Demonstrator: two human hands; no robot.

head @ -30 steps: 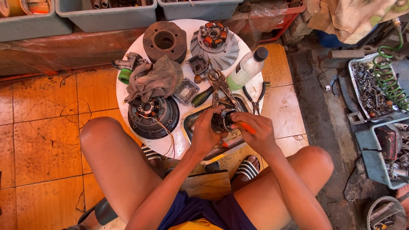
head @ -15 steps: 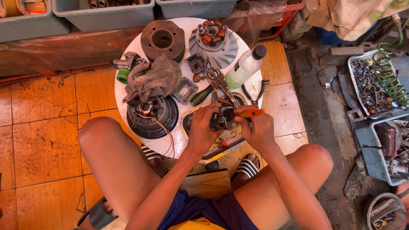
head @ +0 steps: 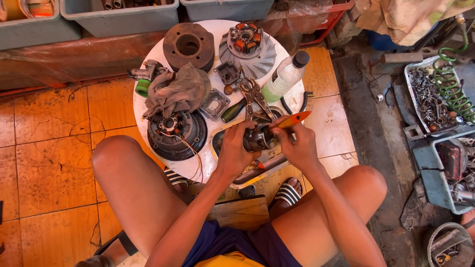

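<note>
My left hand [head: 236, 150] grips a small dark metal engine part [head: 258, 140] over a shallow metal tray [head: 232, 179] at the near edge of the round white table [head: 295, 96]. My right hand [head: 295, 143] holds an orange-handled screwdriver [head: 293, 120], its tip set against the part. The two hands are close together, either side of the part. Just beyond them lie pliers [head: 255, 96] and a clear plastic bottle with a black cap [head: 284, 76].
On the table: a grey rag [head: 178, 91], a dark round flywheel with wires [head: 176, 133], a rusty cylinder [head: 189, 47], a finned rotor with copper coils [head: 247, 47], small covers. Grey bins [head: 118, 17] stand behind. Trays of metal parts [head: 430, 101] and a green coiled hose [head: 452, 94] sit at right.
The view has shifted slightly. The hands stay on the part; the orange screwdriver handle has swung up and to the right.
</note>
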